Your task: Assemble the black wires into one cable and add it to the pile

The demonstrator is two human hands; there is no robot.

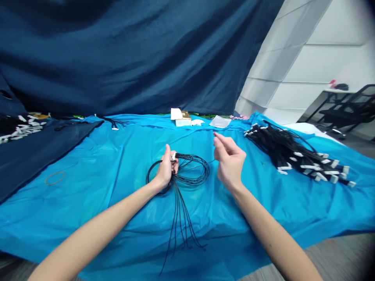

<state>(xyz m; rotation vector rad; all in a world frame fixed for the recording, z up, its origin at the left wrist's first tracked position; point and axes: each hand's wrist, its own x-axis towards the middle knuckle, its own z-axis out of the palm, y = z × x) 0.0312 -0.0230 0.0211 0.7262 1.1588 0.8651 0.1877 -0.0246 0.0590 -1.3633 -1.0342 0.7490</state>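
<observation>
Coiling of the black wires [187, 171] is in hand: left hand [166, 169] pinches the loop at its white connector [174, 156]; right hand [230, 160], right of the loop, pinches one thin strand. Next wrap needs steady tension.

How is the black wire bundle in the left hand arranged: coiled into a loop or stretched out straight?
Coiled: the black wire bundle forms a round loop beside the left hand, with loose ends trailing toward the viewer.

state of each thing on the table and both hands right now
left hand: closed on the coiled wire bundle, at its white connector
coiled wire bundle: looped, loose ends trailing toward the person
right hand: raised, fingers pinched, a thin wire maybe in its grip
pile of wire bundles: lying heaped at right
rubber band: flat, apart
</observation>
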